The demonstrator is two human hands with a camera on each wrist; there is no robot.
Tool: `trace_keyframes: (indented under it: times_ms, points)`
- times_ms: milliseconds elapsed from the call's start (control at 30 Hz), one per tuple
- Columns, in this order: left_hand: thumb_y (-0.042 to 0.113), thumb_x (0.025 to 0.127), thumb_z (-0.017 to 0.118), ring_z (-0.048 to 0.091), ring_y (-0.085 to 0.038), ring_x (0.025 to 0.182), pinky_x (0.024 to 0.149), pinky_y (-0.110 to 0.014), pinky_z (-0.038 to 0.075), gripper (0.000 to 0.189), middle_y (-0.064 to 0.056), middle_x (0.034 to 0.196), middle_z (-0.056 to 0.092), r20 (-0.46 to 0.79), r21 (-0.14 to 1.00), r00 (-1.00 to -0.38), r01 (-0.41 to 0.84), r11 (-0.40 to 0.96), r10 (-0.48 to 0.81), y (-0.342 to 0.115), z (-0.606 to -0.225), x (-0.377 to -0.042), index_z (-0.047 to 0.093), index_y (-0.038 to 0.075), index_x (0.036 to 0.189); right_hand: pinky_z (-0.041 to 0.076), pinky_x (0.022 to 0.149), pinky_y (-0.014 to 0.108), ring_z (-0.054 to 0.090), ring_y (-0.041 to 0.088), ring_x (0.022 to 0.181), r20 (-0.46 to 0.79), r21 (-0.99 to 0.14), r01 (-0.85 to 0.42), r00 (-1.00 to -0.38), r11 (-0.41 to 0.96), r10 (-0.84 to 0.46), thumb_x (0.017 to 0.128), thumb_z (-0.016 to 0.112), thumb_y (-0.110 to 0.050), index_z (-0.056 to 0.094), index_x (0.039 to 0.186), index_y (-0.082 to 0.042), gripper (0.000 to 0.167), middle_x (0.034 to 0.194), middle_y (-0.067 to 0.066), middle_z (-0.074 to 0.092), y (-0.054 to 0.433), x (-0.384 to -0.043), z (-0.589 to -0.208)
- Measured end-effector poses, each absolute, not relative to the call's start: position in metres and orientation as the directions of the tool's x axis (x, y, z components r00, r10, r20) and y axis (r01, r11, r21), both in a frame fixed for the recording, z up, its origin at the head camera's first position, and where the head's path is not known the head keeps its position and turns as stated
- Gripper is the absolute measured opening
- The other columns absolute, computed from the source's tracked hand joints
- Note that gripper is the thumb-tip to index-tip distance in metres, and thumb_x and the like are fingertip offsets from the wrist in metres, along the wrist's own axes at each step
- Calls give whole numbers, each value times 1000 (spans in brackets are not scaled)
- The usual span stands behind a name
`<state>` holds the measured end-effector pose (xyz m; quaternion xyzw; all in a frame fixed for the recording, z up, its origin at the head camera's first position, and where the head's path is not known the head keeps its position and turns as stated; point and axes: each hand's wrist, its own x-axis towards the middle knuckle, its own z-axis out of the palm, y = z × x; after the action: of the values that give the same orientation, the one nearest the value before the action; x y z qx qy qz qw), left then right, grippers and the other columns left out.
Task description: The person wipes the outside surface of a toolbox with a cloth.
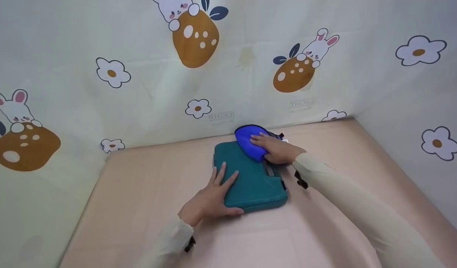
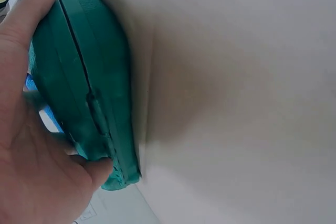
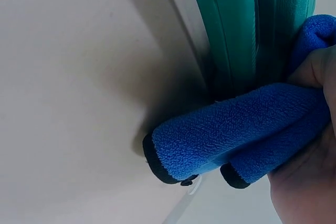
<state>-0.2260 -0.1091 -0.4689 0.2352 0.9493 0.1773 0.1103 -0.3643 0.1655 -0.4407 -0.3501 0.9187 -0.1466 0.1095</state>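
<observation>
A teal carrying case (image 1: pixel 254 191) with a handle cut-out on its right side lies flat on the table. My left hand (image 1: pixel 211 199) rests on its left part, fingers spread over the top and thumb at the front edge. In the left wrist view the thumb and little finger touch the side wall of the case (image 2: pixel 79 72), along its seam. My right hand (image 1: pixel 278 149) holds a folded blue cloth (image 1: pixel 247 139) with black edging against the case's far right corner. The right wrist view shows the fleecy cloth (image 3: pixel 226 132) bunched in the hand, beside the case.
A pale pinkish cover lies over the table (image 1: pixel 150 182). Behind and at both sides stand cream curtain-like walls (image 1: pixel 146 44) printed with rabbits, orange fruit and flowers. The case and cloth are close to the back wall. Black straps (image 1: pixel 301 180) hang at the sleeves.
</observation>
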Motion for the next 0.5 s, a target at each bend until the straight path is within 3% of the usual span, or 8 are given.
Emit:
trace_keyframes:
  times_ms: [233, 500]
  points:
    - [81, 71, 71, -3, -34, 152, 110, -56, 34, 140, -14, 168, -10, -178, 454, -901, 281, 845, 395, -120, -476, -222, -9, 13, 163, 12, 119, 53, 5, 33, 152, -92, -346, -619, -726, 706, -682, 100, 51, -3, 26, 161, -9, 67, 167, 8, 19, 165, -364, -439]
    - [85, 69, 67, 1, -31, 152, 115, -53, 26, 145, -16, 168, -4, -211, 463, -909, 230, 856, 359, -122, -480, -220, -12, 6, 161, 13, 118, 54, 4, 32, 153, -102, -344, -605, -736, 718, -669, 101, 53, -4, 25, 162, -11, 68, 167, 6, 18, 165, -364, -442]
